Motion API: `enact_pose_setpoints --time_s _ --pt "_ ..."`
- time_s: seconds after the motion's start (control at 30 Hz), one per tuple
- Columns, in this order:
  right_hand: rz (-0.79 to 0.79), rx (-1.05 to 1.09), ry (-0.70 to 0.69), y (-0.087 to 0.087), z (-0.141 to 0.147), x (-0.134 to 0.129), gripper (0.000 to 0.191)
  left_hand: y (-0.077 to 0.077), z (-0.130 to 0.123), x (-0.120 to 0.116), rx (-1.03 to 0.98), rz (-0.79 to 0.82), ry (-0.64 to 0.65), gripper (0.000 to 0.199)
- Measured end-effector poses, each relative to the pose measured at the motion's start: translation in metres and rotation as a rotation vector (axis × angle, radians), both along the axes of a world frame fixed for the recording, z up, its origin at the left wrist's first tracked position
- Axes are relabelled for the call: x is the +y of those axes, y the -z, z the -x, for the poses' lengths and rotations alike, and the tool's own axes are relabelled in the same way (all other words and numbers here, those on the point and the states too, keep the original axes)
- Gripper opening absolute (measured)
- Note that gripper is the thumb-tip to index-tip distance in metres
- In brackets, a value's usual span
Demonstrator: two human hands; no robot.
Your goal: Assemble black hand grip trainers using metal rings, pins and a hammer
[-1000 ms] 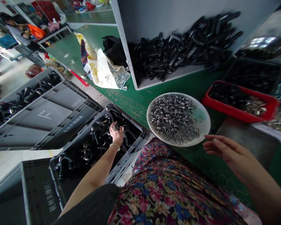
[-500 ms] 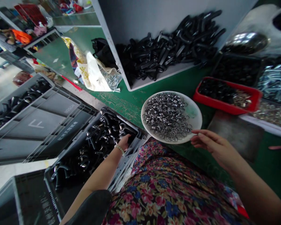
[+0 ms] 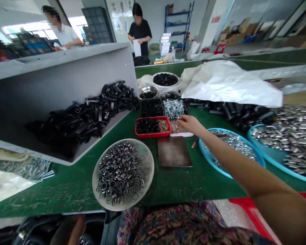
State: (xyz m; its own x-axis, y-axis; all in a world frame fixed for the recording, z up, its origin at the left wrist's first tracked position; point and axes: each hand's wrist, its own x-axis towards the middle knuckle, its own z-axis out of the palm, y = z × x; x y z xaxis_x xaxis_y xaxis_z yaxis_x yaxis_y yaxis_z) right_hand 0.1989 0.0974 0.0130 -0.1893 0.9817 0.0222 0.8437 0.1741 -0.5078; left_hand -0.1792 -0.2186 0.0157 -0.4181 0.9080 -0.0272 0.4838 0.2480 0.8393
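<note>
My right hand (image 3: 190, 124) reaches over a white tray of small metal pieces (image 3: 177, 127), beside a black tray of silvery screws (image 3: 173, 108). Its fingers are drawn together, and I cannot make out what they hold, if anything. At the bottom left edge, my left hand (image 3: 76, 230) is blurred and partly cut off, over a crate of black parts with metal ends (image 3: 28, 231). Its fingers cannot be read. A white round dish (image 3: 148, 160) of metal rings (image 3: 118, 173) lies between my hands, left of a dark square plate (image 3: 173, 152).
A tipped grey bin (image 3: 48, 78) holds black handle-like parts (image 3: 97, 112). Left of the white tray is a red tray (image 3: 153, 135). Blue basins (image 3: 204, 154) of metal parts stand at right. Co-workers, one in a black shirt (image 3: 142, 32), are behind the bench.
The view has swung up and to the right. My right hand has gone from the ring dish's rim to the white tray. My left hand stays low by the crate, now blurred.
</note>
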Motion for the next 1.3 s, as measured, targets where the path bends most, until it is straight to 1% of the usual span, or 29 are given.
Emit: enact_pose_setpoints --time_s 0.03,0.07,0.1,0.13,0.17,0.2,0.27,0.3,0.33,0.37,0.4,0.47,0.53,0.6,0.67,0.73,0.8,0.9,0.97,1.03,1.07,1.1,1.17,1.2,1.23,1.27,1.3 --pt "-0.007 -0.06 0.01 -0.001 0.0 0.022 0.026 -0.006 -0.006 0.013 0.057 -0.035 0.021 0.033" --pt "-0.002 -0.098 0.016 -0.002 0.003 0.042 0.025 -0.012 -0.015 0.036 0.108 -0.062 0.062 0.032" --pt "0.011 -0.119 0.023 0.0 0.008 0.06 0.025 -0.019 -0.029 0.067 0.157 -0.09 0.128 0.03" --pt "0.027 -0.147 0.03 0.002 0.014 0.076 0.025 -0.026 -0.045 0.107 0.199 -0.102 0.252 0.026" --pt "0.048 -0.174 0.041 0.005 0.02 0.089 0.025 -0.033 -0.063 0.152 0.252 -0.074 0.408 0.026" --pt "0.072 -0.196 0.052 0.008 0.026 0.1 0.026 -0.038 -0.082 0.199 0.337 -0.057 0.502 0.024" --pt "0.116 -0.222 0.072 0.016 0.035 0.115 0.033 -0.041 -0.119 0.289 0.413 -0.047 0.539 0.021" --pt "0.134 -0.226 0.079 0.02 0.038 0.121 0.036 -0.039 -0.135 0.328 0.469 -0.025 0.554 0.019" --pt "0.147 -0.224 0.084 0.024 0.04 0.125 0.037 -0.034 -0.149 0.359 0.522 0.012 0.566 0.017" --pt "0.156 -0.216 0.089 0.027 0.04 0.128 0.038 -0.028 -0.16 0.384 0.552 0.048 0.578 0.013" --pt "0.162 -0.203 0.092 0.029 0.039 0.131 0.037 -0.021 -0.168 0.402 0.584 0.092 0.591 0.009" --pt "0.16 -0.158 0.101 0.03 0.031 0.134 0.035 -0.007 -0.176 0.423 0.625 0.165 0.615 0.009" --pt "0.144 -0.085 0.111 0.028 0.02 0.132 0.03 0.004 -0.177 0.431 0.652 0.196 0.634 0.012" --pt "0.129 0.018 0.121 0.024 0.008 0.124 0.025 0.011 -0.173 0.432 0.66 0.187 0.644 0.015" --pt "0.117 0.142 0.123 0.018 0.001 0.11 0.023 0.015 -0.169 0.431 0.651 0.178 0.646 0.02" --pt "0.102 0.267 0.118 0.013 -0.001 0.088 0.02 0.017 -0.165 0.43 0.627 0.179 0.641 0.019" --pt "0.082 0.362 0.102 0.009 -0.001 0.062 0.021 0.015 -0.163 0.428 0.588 0.172 0.631 0.017" --pt "0.04 0.569 0.077 0.007 0.001 0.017 0.02 0.006 -0.166 0.423 0.496 0.122 0.6 0.02" --pt "0.001 0.772 0.083 0.007 0.0 -0.013 0.02 -0.002 -0.172 0.411 0.411 0.071 0.575 0.023" --pt "-0.036 0.904 0.099 0.007 0.0 -0.041 0.024 -0.008 -0.182 0.387 0.317 0.022 0.564 0.026" --pt "-0.057 0.906 0.103 0.007 0.001 -0.054 0.025 -0.01 -0.187 0.369 0.196 0.01 0.576 0.028" --pt "-0.09 0.878 0.103 0.007 0.001 -0.066 0.025 -0.01 -0.192 0.349 0.015 0.012 0.599 0.029" --pt "-0.182 0.752 0.1 0.009 0.003 -0.086 0.024 -0.006 -0.201 0.304 -0.519 0.05 0.642 0.029" --pt "-0.23 0.673 0.098 0.011 0.004 -0.093 0.022 -0.002 -0.205 0.281 -0.772 0.064 0.636 0.027" --pt "-0.269 0.595 0.094 0.013 0.005 -0.1 0.021 0.002 -0.208 0.26 -0.976 0.067 0.608 0.025" --pt "-0.293 0.524 0.088 0.016 0.006 -0.106 0.021 0.007 -0.211 0.241 -1.107 0.056 0.565 0.023" --pt "-0.304 0.458 0.082 0.02 0.006 -0.112 0.021 0.013 -0.214 0.224 -1.189 0.034 0.51 0.022"
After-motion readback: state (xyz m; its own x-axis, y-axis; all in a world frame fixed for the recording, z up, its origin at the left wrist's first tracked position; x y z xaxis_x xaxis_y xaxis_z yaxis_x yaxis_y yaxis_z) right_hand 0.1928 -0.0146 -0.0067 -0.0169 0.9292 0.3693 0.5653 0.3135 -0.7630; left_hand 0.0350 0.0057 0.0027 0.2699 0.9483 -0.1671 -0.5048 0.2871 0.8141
